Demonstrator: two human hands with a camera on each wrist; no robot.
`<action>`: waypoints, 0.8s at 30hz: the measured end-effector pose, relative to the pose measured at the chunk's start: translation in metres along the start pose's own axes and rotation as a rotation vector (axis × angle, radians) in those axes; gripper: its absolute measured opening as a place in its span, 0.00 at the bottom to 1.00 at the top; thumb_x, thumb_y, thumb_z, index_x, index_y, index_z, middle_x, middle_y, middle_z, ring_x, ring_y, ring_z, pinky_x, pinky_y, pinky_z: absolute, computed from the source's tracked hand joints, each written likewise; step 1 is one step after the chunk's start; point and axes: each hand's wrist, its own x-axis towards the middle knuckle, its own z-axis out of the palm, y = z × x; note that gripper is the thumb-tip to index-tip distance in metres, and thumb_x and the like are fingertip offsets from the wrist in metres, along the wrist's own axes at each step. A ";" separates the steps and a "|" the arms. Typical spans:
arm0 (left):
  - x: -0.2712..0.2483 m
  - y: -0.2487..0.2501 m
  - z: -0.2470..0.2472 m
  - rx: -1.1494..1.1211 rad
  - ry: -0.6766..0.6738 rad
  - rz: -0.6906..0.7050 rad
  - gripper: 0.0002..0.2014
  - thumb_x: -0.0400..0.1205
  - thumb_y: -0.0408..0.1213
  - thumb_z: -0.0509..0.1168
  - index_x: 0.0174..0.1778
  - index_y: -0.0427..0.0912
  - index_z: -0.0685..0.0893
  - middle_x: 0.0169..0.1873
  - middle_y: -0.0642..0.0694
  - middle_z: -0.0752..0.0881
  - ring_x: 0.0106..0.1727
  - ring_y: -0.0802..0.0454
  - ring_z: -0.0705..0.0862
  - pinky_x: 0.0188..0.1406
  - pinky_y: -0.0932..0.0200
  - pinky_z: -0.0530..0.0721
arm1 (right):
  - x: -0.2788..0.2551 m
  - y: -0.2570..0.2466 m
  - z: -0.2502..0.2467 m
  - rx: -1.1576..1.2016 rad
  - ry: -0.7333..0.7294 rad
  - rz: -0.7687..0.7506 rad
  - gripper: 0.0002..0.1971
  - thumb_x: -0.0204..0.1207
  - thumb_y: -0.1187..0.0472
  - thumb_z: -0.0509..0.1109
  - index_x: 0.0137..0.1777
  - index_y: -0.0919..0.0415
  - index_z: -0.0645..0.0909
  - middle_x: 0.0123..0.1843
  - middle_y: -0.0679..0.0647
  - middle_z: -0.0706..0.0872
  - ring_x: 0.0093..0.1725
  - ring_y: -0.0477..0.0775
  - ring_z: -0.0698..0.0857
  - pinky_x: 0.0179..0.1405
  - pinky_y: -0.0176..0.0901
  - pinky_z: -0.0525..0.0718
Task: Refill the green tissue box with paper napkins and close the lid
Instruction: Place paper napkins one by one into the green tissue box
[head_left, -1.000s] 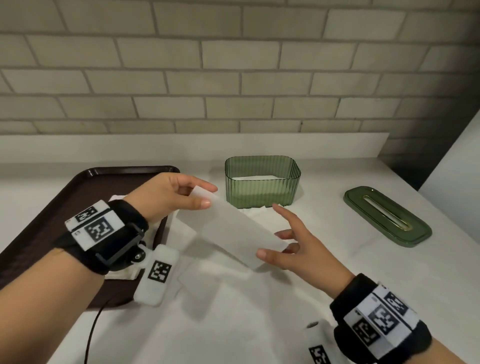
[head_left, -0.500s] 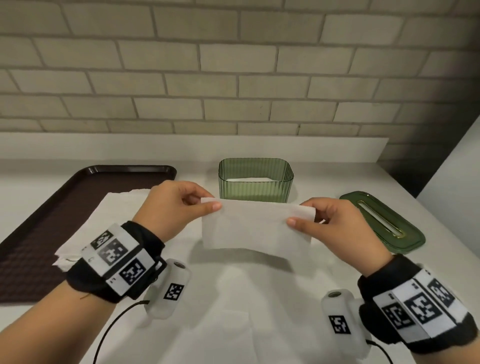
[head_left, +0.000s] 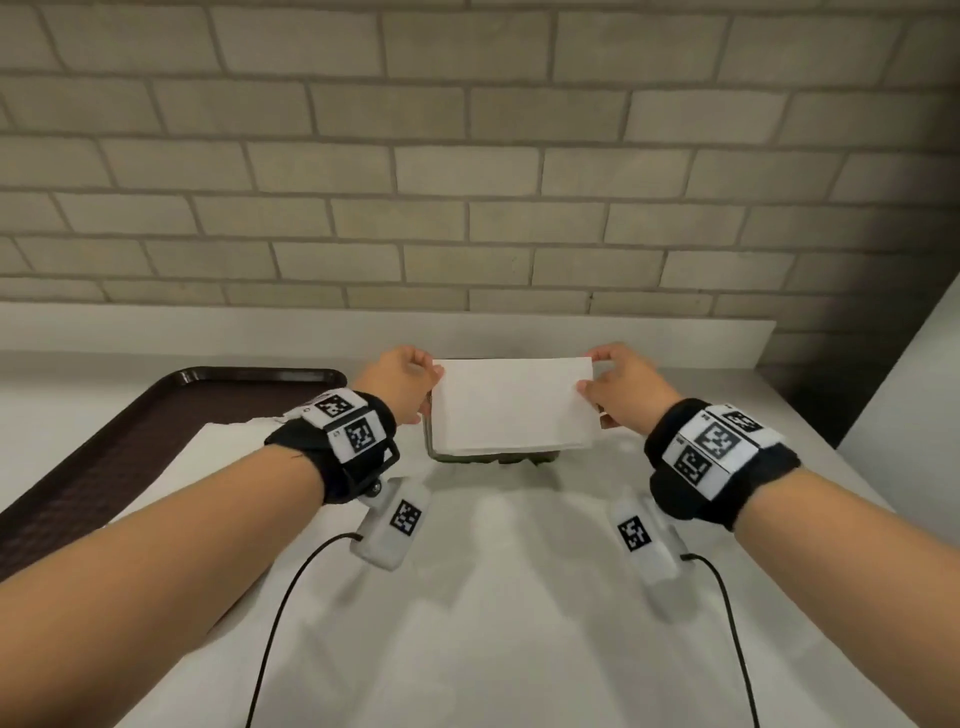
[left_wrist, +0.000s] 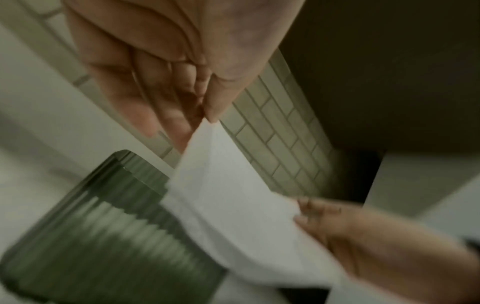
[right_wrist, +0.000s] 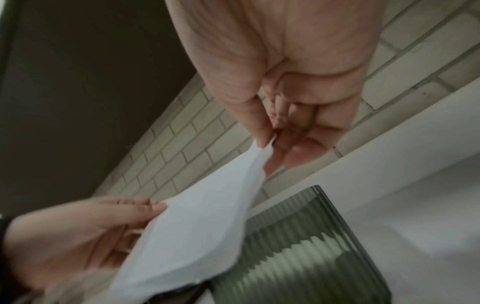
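The main risk was that the limp napkin (head_left: 511, 405) would sag or fold between its two pinched ends and catch on the rim of the green tissue box (head_left: 493, 458) instead of dropping flat inside. Uneven lowering by either hand would likely cause that, and a skewed sheet would probably leave the lid unable to seat.

At the left, a dark tray (head_left: 156, 415) lay on the white surface (head_left: 493, 597), with more napkins just beside the wrist. The left hand (head_left: 402, 382) reached forward, its fingers (left_wrist: 161, 115) and thumb clamped on the napkin's left edge. The napkin hung stretched directly over the box, hiding most of it. The right hand (head_left: 626, 387) mirrored that pose, thumb and fingers (right_wrist: 285, 148) pinched shut on the right edge. The lid was not in view.
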 end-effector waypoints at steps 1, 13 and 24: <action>0.009 0.001 0.006 0.048 0.033 0.022 0.05 0.83 0.39 0.61 0.53 0.45 0.74 0.39 0.44 0.85 0.40 0.44 0.85 0.44 0.51 0.86 | 0.012 0.002 0.003 -0.031 0.018 -0.021 0.18 0.80 0.67 0.64 0.68 0.58 0.70 0.48 0.58 0.81 0.46 0.57 0.82 0.36 0.47 0.86; 0.083 -0.004 0.035 0.239 0.198 0.074 0.12 0.79 0.28 0.62 0.57 0.39 0.76 0.46 0.42 0.85 0.41 0.43 0.81 0.40 0.56 0.79 | 0.086 0.012 0.031 -0.286 0.152 -0.149 0.10 0.76 0.69 0.67 0.57 0.62 0.82 0.56 0.60 0.86 0.55 0.57 0.84 0.46 0.33 0.74; 0.097 -0.011 0.027 0.534 0.087 0.122 0.07 0.75 0.30 0.70 0.48 0.41 0.84 0.52 0.42 0.87 0.54 0.45 0.85 0.48 0.57 0.81 | 0.094 0.015 0.029 -0.518 0.052 -0.208 0.11 0.76 0.71 0.65 0.53 0.62 0.86 0.60 0.58 0.85 0.60 0.57 0.83 0.57 0.41 0.80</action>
